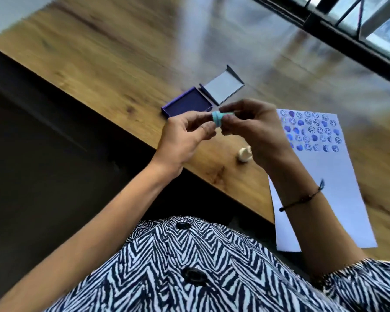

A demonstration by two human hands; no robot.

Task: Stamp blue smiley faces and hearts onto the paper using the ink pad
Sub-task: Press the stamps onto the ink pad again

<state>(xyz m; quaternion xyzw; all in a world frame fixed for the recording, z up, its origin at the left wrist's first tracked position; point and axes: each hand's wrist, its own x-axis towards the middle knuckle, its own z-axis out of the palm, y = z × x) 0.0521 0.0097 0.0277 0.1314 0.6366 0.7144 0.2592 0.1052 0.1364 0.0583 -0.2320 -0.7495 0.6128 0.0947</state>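
Note:
Both hands meet above the table's near edge, pinching a small teal stamp between their fingertips. My left hand grips its left end and my right hand its right end. Just behind them the blue ink pad lies with its lid flipped back. To the right, the white paper carries several rows of blue smiley faces and hearts across its far part; its near part is blank. A cream-coloured stamp rests on the wood below my right hand.
The wooden table runs diagonally, its near edge falling to a dark floor on the left. A black window frame borders the far right. The paper's near corner overhangs the table edge, above my zebra-patterned shirt.

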